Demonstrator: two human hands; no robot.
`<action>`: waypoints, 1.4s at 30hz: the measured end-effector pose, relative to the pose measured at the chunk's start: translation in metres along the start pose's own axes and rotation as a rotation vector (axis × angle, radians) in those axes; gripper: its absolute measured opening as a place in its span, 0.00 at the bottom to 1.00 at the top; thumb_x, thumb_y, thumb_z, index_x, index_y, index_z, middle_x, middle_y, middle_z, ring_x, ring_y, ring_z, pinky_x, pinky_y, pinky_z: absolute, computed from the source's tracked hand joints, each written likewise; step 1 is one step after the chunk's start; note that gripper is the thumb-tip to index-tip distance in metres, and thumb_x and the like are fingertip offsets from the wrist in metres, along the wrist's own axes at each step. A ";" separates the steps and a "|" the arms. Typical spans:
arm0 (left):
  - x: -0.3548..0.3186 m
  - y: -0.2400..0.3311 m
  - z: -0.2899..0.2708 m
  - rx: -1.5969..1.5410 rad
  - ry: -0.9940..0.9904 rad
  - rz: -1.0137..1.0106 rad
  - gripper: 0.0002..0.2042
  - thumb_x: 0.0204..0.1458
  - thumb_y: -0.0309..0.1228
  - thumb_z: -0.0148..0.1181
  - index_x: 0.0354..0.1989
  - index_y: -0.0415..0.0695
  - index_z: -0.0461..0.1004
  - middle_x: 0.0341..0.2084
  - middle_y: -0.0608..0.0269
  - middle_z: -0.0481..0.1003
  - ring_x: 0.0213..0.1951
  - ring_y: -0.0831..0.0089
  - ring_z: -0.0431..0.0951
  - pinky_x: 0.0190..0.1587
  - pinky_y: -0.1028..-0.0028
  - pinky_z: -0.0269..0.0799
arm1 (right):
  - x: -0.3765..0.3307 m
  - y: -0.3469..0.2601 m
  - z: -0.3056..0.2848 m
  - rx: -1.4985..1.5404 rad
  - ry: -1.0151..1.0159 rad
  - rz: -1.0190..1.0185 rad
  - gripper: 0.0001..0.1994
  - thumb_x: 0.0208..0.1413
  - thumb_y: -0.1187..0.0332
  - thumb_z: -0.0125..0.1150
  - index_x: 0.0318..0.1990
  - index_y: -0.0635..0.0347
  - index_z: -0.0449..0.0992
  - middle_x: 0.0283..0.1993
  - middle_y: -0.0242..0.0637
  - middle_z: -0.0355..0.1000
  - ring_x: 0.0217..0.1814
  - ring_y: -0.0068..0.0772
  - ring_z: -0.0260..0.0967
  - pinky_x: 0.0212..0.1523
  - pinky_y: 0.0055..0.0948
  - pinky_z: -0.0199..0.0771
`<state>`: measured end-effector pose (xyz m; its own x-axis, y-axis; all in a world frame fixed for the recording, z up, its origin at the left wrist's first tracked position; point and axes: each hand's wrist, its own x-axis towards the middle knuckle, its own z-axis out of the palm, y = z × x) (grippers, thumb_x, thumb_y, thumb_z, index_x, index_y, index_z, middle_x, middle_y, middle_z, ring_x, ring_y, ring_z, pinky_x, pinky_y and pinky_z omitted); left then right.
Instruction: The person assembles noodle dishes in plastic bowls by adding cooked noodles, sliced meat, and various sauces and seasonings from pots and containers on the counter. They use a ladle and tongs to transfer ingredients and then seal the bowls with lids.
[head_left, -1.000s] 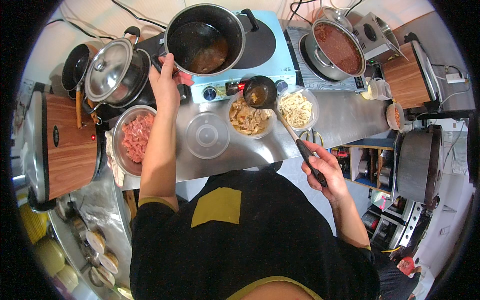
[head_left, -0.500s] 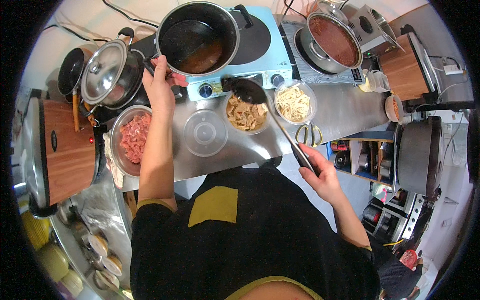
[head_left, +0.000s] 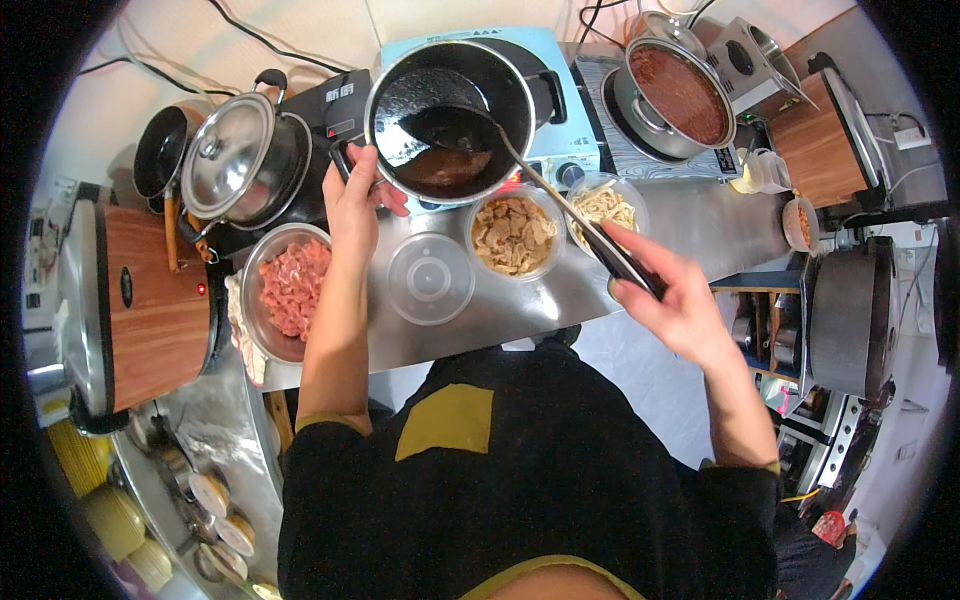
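Note:
My left hand (head_left: pixel 352 200) grips the side handle of a deep black-lined pot (head_left: pixel 452 196), which is tipped toward me at the front of a light blue electric stove. Some brown liquid lies in the pot. In my right hand (head_left: pixel 680 300) is the dark grip of a ladle (head_left: pixel 548 186); its black bowl is down inside the pot. Just below the pot stands a clear container of cooked sliced meat (head_left: pixel 513 237). A second container of pale strips (head_left: pixel 603 205) is partly hidden behind the ladle's handle. A round clear lid (head_left: pixel 430 280) lies flat near my left forearm.
A metal bowl of raw meat pieces (head_left: pixel 292 288) is left of my forearm. Beyond it are a lidded pot (head_left: pixel 230 155) and a wood-patterned cooker (head_left: pixel 150 295). At the right, a pot of reddish-brown liquid (head_left: pixel 680 95) sits on another burner. The steel counter's edge (head_left: pixel 440 345) runs before me.
The ladle has moved from above the cooked meat up into the pot. My left hand has brought the pot slightly nearer and to the right. The camera view has shifted a little.

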<state>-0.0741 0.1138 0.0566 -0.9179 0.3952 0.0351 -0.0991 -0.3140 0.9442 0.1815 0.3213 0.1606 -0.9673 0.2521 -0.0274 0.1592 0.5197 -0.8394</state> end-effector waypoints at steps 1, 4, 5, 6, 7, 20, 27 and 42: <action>-0.003 0.004 0.001 0.010 0.005 -0.018 0.11 0.57 0.37 0.52 0.31 0.42 0.63 0.17 0.63 0.67 0.15 0.72 0.71 0.13 0.76 0.68 | 0.012 -0.007 -0.006 -0.060 -0.063 0.053 0.24 0.48 0.72 0.57 0.56 0.63 0.66 0.41 0.46 0.74 0.33 0.38 0.73 0.37 0.32 0.71; -0.006 0.011 0.006 -0.002 -0.068 -0.054 0.11 0.57 0.36 0.52 0.30 0.42 0.64 0.18 0.62 0.68 0.15 0.72 0.72 0.12 0.77 0.68 | 0.028 -0.006 -0.013 -0.185 -0.147 0.019 0.25 0.47 0.74 0.57 0.57 0.62 0.67 0.37 0.40 0.74 0.32 0.27 0.68 0.35 0.26 0.68; -0.006 0.013 0.007 -0.008 -0.090 -0.070 0.10 0.57 0.36 0.52 0.30 0.42 0.64 0.18 0.62 0.68 0.15 0.72 0.72 0.11 0.77 0.68 | 0.030 -0.003 -0.014 -0.216 -0.160 -0.026 0.26 0.47 0.75 0.56 0.58 0.61 0.66 0.35 0.37 0.74 0.30 0.19 0.65 0.32 0.22 0.67; -0.006 0.014 0.008 -0.012 -0.114 -0.087 0.10 0.57 0.35 0.52 0.30 0.41 0.64 0.19 0.61 0.69 0.15 0.72 0.72 0.11 0.77 0.68 | 0.031 0.002 -0.016 -0.216 -0.170 -0.015 0.25 0.48 0.74 0.55 0.58 0.61 0.66 0.33 0.35 0.74 0.29 0.20 0.65 0.32 0.21 0.67; -0.006 0.014 0.008 -0.015 -0.121 -0.093 0.10 0.57 0.35 0.52 0.30 0.41 0.64 0.19 0.61 0.69 0.15 0.72 0.72 0.11 0.77 0.68 | 0.031 0.010 -0.016 -0.135 -0.167 -0.010 0.25 0.49 0.74 0.56 0.58 0.61 0.67 0.32 0.35 0.74 0.27 0.20 0.64 0.30 0.20 0.67; -0.004 0.006 0.017 -0.074 -0.178 -0.111 0.09 0.58 0.34 0.49 0.30 0.42 0.63 0.19 0.61 0.70 0.15 0.71 0.72 0.12 0.77 0.67 | 0.035 0.020 -0.038 0.953 -0.272 0.614 0.23 0.53 0.69 0.55 0.58 0.63 0.65 0.23 0.33 0.66 0.12 0.14 0.53 0.08 0.15 0.45; 0.002 0.002 0.014 -0.016 -0.192 -0.100 0.08 0.58 0.33 0.47 0.32 0.42 0.64 0.21 0.60 0.72 0.16 0.72 0.72 0.11 0.77 0.67 | 0.026 0.026 -0.025 0.309 -0.177 0.263 0.23 0.51 0.73 0.56 0.58 0.61 0.67 0.24 0.29 0.67 0.18 0.10 0.56 0.16 0.12 0.55; 0.003 0.002 0.021 -0.022 -0.170 -0.104 0.09 0.59 0.34 0.47 0.32 0.41 0.65 0.21 0.61 0.71 0.17 0.72 0.73 0.12 0.76 0.68 | 0.027 0.017 -0.034 0.929 -0.238 0.560 0.25 0.53 0.67 0.53 0.59 0.64 0.63 0.24 0.35 0.66 0.10 0.15 0.51 0.08 0.15 0.45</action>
<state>-0.0689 0.1330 0.0652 -0.8243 0.5662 -0.0052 -0.1996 -0.2819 0.9385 0.1650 0.3651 0.1640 -0.8338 0.0452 -0.5502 0.4724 -0.4574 -0.7534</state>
